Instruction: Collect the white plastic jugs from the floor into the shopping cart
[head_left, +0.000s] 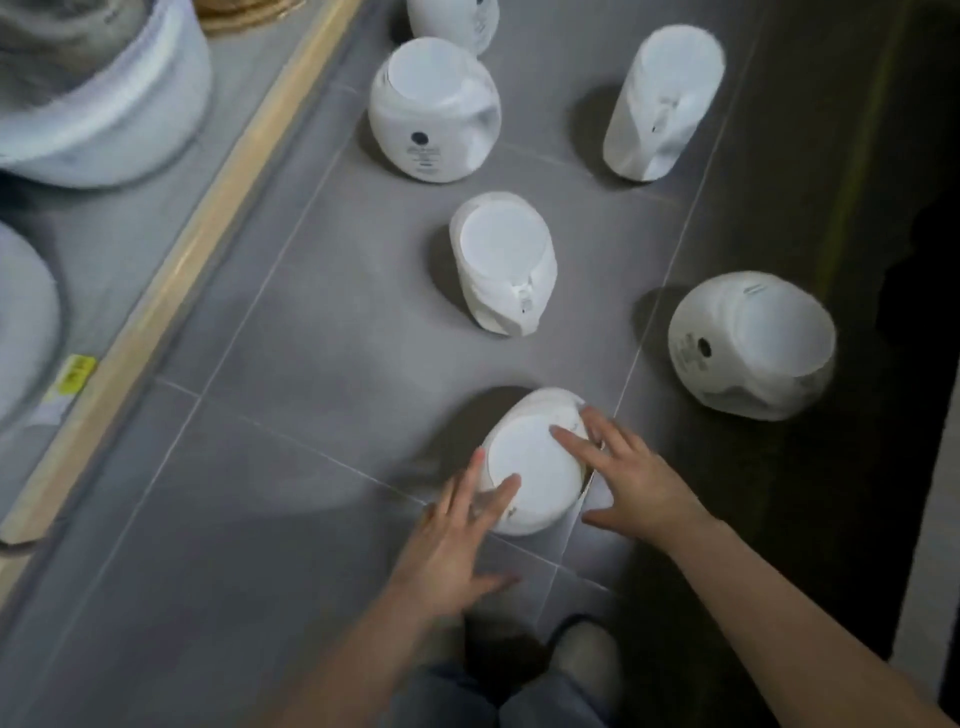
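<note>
Nearest jug (530, 467) lies on the floor (270, 467) by the person's feet. Left hand (457, 540) and right hand (631, 480) spread open, fingertips on its flanks, nothing gripped. Likely light, smooth, denting plastic; cup both sides. Cart not visible.

top jug (457, 23): cut by edge | jug labels: unreadable | shoe (589, 657): blurred

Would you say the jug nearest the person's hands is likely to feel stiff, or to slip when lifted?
The nearest jug probably gives under pressure: neighbours such as the middle jug show dented walls. Its smooth white surface may be slippery, so both the left hand and right hand flanking it seems sensible. It likely feels light.
</note>
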